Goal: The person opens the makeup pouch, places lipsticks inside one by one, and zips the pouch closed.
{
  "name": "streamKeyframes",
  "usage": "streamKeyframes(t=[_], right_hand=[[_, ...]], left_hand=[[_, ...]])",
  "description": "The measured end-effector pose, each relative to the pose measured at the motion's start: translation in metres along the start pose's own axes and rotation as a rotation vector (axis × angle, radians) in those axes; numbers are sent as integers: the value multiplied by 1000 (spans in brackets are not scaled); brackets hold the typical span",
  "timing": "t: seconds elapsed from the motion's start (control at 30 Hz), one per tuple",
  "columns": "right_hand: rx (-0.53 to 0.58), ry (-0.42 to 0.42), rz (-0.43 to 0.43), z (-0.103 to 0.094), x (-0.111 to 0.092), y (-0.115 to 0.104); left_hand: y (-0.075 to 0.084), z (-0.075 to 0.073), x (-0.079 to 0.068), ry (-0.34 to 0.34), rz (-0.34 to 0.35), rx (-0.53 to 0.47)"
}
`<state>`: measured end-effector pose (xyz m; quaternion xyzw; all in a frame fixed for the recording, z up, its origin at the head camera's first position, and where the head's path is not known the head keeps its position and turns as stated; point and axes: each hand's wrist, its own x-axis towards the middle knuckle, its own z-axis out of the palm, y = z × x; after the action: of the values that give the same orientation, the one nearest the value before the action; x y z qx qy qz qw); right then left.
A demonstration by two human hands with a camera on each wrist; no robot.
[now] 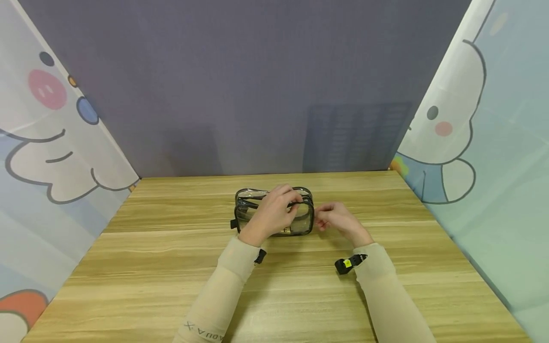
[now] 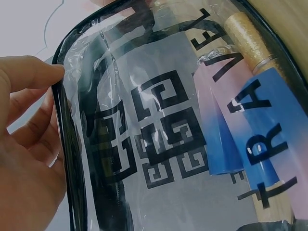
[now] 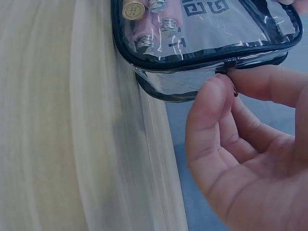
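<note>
A clear plastic zip pouch (image 1: 303,221) with black piping stands upright on the table. My left hand (image 1: 274,212) reaches over its front; in the left wrist view the thumb and fingers (image 2: 31,72) pinch the black top edge. At the pouch's right end my right hand (image 1: 340,221) pinches the small dark zipper pull (image 3: 235,90) between thumb and index finger. Through the printed clear wall, pink-and-blue tubes (image 2: 219,125) and a gold glittery tube (image 2: 244,36) show inside. How far the zip is open I cannot tell.
The wood-grain table (image 1: 171,271) extends around the pouch. A grey panel (image 1: 257,85) rises behind its back edge. Cartoon-printed curtains (image 1: 484,190) hang at both sides. Black wrist straps (image 1: 349,263) are on both wrists.
</note>
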<state>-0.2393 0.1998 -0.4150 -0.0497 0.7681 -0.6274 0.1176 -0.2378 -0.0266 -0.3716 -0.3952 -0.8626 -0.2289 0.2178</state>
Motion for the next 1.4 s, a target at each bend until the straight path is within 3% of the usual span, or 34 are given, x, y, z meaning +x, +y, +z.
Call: streamKeyframes(t=[0.4, 1.4], right_hand=[[-65, 19, 7, 0, -5, -8], [-61, 77, -20, -1, -9, -16]], left_hand=[[-1, 0, -1, 9, 10, -2], [2, -1, -1, 22, 27, 15]])
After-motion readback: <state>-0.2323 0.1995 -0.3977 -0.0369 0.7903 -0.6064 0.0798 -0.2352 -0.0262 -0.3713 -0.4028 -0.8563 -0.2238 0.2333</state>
